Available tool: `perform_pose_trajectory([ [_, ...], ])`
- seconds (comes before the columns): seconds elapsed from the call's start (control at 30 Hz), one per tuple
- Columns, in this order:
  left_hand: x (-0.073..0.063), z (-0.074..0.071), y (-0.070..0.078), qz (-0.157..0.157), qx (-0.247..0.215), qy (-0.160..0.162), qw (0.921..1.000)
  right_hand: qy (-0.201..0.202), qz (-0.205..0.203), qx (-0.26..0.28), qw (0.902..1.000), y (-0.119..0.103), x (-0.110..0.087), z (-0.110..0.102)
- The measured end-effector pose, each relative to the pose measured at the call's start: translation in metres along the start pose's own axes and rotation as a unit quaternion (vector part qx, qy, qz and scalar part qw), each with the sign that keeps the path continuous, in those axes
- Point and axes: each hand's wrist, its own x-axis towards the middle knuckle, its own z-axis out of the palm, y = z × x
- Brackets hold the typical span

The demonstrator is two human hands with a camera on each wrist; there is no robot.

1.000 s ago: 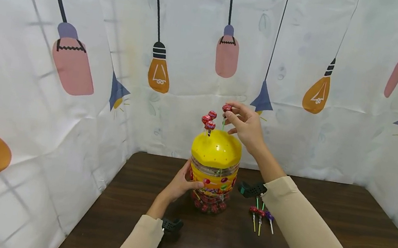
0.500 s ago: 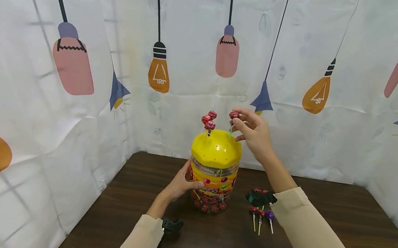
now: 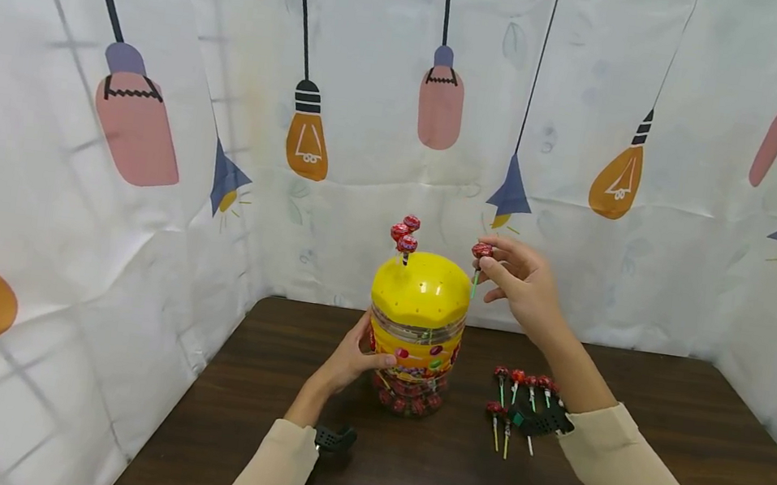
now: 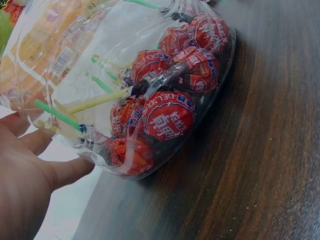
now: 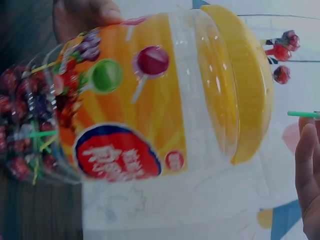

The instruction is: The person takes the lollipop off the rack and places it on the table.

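Note:
A clear plastic jar (image 3: 411, 360) with a yellow domed lid (image 3: 422, 288) stands upright on the table. Red-wrapped lollipops (image 4: 170, 115) lie inside its base. My left hand (image 3: 346, 364) holds the jar from the left, thumb across the front; its other fingers are partly hidden. Three red lollipops (image 3: 407, 234) stick up from the back left of the lid. Just right of the lid, my right hand (image 3: 526, 289) pinches a red lollipop (image 3: 482, 251) close to its head. Its green stick (image 5: 302, 114) points down, apart from the lid.
On the dark wooden table (image 3: 417, 476), right of the jar, several loose lollipops (image 3: 496, 411) lie in two rows, partly covered by the black right wrist strap (image 3: 542, 420). A white curtain (image 3: 342, 261) printed with lamps hangs behind the table and along its sides.
My right hand has moved right and down with the lollipop, from above the lid to beside its right edge. More loose lollipops show on the table. My left hand stays on the jar.

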Motion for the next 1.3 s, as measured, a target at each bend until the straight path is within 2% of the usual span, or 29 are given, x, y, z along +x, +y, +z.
perform_pose_trajectory([
  [0.23,0.0,0.001,0.001,0.005,0.003,-0.002,1.0,0.001,0.035,-0.016,0.9992,0.009,-0.031,-0.02],
  [0.53,0.0,-0.001,-0.001,0.006,0.006,0.0,1.0,0.013,0.061,-0.032,0.9975,0.031,-0.073,-0.041],
  [0.77,0.001,-0.002,-0.003,0.012,-0.011,-0.012,0.9998,0.026,0.091,-0.038,0.9948,0.044,-0.103,-0.052],
  [1.07,0.002,-0.001,-0.003,0.021,-0.022,-0.023,0.9993,0.022,0.113,-0.059,0.9916,0.063,-0.128,-0.066],
  [1.3,0.002,0.0,-0.001,0.017,-0.019,-0.016,0.9996,0.004,0.143,-0.063,0.9877,0.085,-0.144,-0.081],
])
